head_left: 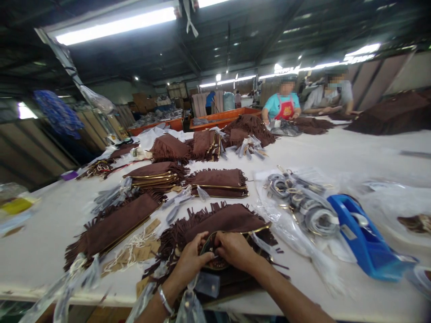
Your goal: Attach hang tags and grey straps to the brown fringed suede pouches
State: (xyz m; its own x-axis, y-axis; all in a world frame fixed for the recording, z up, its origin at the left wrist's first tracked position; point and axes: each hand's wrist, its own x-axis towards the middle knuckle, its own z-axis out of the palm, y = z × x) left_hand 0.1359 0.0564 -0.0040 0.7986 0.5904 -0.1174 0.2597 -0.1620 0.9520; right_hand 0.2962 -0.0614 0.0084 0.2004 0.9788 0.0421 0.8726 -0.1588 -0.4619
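Note:
At the front edge of the table, a brown fringed pouch (222, 220) with a gold zipper lies on a stack of similar pouches, its mouth spread apart. My left hand (193, 258) grips the near left edge of the opening, thumb toward the middle. Curled fingers of my right hand (235, 251) reach into the mouth from the right; their tips are hidden, so what they hold there cannot be made out. A clear plastic-wrapped strap (207, 283) hangs just below my hands. Loose kraft tags with white strings (139, 251) lie to the left.
More pouch stacks (114, 224) lie left and behind. A blue tape dispenser (367, 237) stands at right, beside coiled grey straps with gold clips (303, 202) and plastic bags. Two people (284, 105) work across the table, near a big brown pile (390, 114). Orange bins (222, 117) stand farther back.

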